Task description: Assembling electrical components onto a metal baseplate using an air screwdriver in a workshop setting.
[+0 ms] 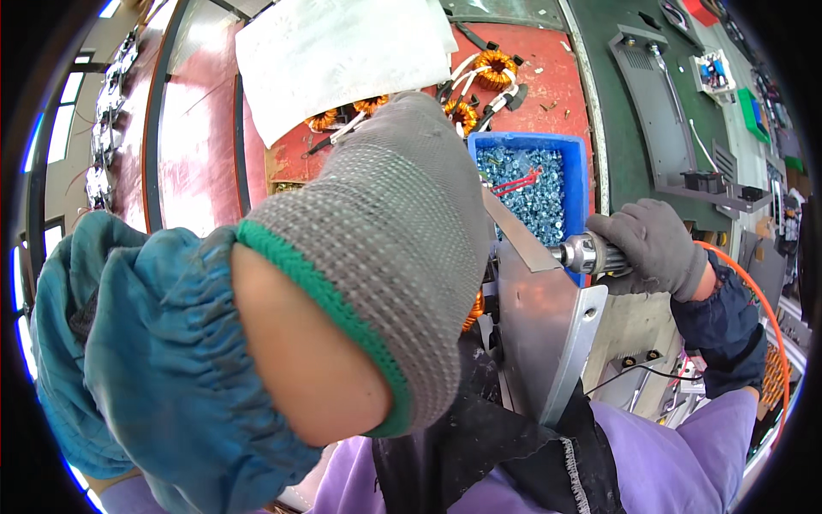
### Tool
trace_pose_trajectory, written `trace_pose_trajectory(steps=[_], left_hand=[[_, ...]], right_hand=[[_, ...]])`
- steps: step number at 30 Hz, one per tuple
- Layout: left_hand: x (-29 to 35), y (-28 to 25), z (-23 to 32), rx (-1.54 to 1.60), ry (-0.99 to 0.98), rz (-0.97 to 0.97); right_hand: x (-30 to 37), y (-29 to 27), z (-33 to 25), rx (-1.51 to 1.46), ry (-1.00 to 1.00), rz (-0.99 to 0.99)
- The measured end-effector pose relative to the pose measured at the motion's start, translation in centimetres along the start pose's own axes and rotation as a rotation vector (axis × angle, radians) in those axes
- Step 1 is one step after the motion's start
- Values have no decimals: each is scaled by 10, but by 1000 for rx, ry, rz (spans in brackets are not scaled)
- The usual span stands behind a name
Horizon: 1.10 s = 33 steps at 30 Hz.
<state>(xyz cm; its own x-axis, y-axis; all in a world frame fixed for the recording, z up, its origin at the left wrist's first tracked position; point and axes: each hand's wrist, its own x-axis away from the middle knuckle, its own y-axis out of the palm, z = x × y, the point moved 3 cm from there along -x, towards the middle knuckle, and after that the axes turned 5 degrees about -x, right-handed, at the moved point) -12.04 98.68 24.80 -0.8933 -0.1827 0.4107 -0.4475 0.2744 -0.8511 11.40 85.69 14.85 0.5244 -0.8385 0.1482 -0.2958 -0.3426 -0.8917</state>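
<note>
My right hand [659, 248], in a grey glove, is closed around a power screwdriver [591, 254] with a metal front end. The tool lies nearly level, its tip pointing left at a bent sheet-metal panel [544, 321] that stands upright over my lap. A flat grey-brown strip [518, 233] slants along the panel's upper edge. My left hand [411, 163], in a grey knit glove with a green cuff, reaches forward left of the panel; its fingers are hidden behind the glove's back. An orange-wound coil [473, 313] shows partly between glove and panel.
Past the panel sits a blue bin [585, 184] of loose screws with a red piece [518, 182] on top. Wound coils [495, 68] with leads lie on the red table [548, 64], near a white sheet [342, 60]. An orange hose [758, 300] curves at right, near a grey metal bracket [642, 111].
</note>
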Motion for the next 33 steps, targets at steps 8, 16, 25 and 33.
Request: trace_pose_trajectory(steps=[8,16,25,33], left_hand=[[-2,10,3,-83,49,77],[-1,-10,-5,87,-3,75],[5,-13,5,-37,-108,172],[5,-3,3,287,-113,168]], right_hand=[[2,4,-1,21,0,-15],[-7,-9,-7,199,-31,-4],[-7,-6,-3,318,-95,58],[-8,-10,-4,357,-112,77]])
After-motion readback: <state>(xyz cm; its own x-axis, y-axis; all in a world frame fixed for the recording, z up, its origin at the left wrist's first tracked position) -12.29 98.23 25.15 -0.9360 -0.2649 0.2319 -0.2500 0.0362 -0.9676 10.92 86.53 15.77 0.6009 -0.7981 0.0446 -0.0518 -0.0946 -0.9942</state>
